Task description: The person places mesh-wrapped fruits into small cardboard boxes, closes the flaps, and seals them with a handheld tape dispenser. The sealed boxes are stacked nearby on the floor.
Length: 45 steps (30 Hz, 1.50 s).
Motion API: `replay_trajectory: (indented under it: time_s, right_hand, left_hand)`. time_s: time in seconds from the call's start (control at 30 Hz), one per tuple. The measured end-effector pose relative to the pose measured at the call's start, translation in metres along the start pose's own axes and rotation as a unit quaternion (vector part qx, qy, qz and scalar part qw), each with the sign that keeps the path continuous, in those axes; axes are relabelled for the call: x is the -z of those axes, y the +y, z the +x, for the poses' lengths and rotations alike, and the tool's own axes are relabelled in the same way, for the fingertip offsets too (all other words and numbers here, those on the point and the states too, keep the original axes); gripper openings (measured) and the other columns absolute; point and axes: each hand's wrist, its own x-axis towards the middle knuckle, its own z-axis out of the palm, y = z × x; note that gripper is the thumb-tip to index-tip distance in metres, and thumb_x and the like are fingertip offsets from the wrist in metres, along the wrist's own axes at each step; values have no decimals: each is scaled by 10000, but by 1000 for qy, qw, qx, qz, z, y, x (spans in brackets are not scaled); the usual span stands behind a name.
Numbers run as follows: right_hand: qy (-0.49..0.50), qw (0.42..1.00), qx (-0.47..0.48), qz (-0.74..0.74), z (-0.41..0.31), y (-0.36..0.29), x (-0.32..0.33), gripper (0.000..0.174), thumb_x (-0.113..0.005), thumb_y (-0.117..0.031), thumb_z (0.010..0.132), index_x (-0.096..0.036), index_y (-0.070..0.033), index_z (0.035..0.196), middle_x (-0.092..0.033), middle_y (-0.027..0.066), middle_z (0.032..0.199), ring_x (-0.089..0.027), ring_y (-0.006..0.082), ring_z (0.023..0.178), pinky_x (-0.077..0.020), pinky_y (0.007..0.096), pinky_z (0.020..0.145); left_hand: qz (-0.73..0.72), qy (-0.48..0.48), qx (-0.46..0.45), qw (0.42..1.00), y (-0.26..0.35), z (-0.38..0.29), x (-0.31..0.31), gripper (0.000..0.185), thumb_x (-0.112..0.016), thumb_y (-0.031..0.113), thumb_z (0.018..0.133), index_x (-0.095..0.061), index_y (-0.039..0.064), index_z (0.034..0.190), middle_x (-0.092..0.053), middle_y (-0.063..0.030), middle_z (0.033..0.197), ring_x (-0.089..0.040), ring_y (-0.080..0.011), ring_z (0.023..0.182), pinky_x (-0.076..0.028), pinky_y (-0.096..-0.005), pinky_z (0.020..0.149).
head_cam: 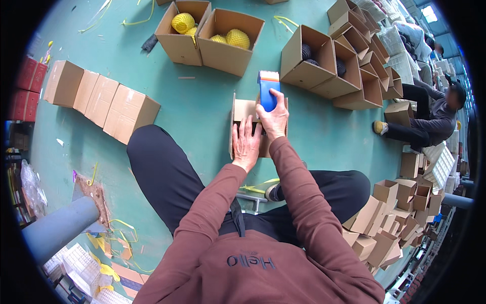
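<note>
Before my knees stands a small cardboard box [243, 110] with its side flaps raised. My left hand [246, 143] presses flat on its top, fingers spread and pointing away from me. My right hand [274, 117] grips a blue tape dispenser [269, 97] with an orange strip near its far end. The dispenser is tilted up over the far part of the box. Both hands hide much of the box top, and I cannot tell whether tape is touching the cardboard.
Open cartons [228, 57] ahead hold things in yellow foam netting [238, 38]; cartons [321, 70] at right hold dark-netted ones. Closed boxes [125, 110] line up at left. A seated person [436, 114] handles a box at far right. A grey post [60, 228] rises lower left.
</note>
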Motion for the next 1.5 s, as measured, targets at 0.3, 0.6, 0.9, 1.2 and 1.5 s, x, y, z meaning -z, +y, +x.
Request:
replay_trajectory:
  time_s: [0.3,0.6,0.9,1.2,1.5]
  right_hand:
    - [148,987,30,49,-7,-15,78,555,-706,-89,686,-515,-110,1207,-610,108,1057,-616,214,892,-511,333,808]
    - [-20,988,-126,91,-39,28,46,521,-700,-167,743,-504,-94,1219,-551,86,1120,-549,185,965,-466,306,873]
    - [-45,990,-105,88,-36,32,45,559,-721,-206,685,-529,-118,1202,-610,115,1096,-605,227,964,-488,351,875]
    - [-50,975,-148,156,-30,43,53,511,-685,-165,745,-514,-89,1221,-538,82,1119,-530,187,1006,-457,324,885]
    - [60,965,-243,78,-25,25,29,546,-733,-269,685,-553,-77,1163,-612,151,1123,-597,263,1006,-474,366,890]
  left_hand:
    - [-4,-169,11,986,-11,-10,-18,499,-464,182,912,-385,55,1388,-227,-134,1514,-169,-293,1422,-176,-499,1130]
    - [-148,-110,31,982,0,-5,16,438,-509,33,846,-485,9,1282,-415,-173,1388,-347,-317,1339,-300,-466,1089]
    - [-306,-16,190,933,-22,80,8,539,-440,300,967,-338,2,1403,-362,-199,1435,-327,-351,1341,-230,-447,1116]
    - [-47,-114,-74,990,-45,113,-47,225,-488,352,924,-615,167,946,-628,-48,878,-579,-229,887,-394,-391,806]
    - [-18,-97,-61,993,-39,105,-60,186,-528,339,903,-609,173,890,-634,-41,840,-593,-222,872,-394,-396,783]
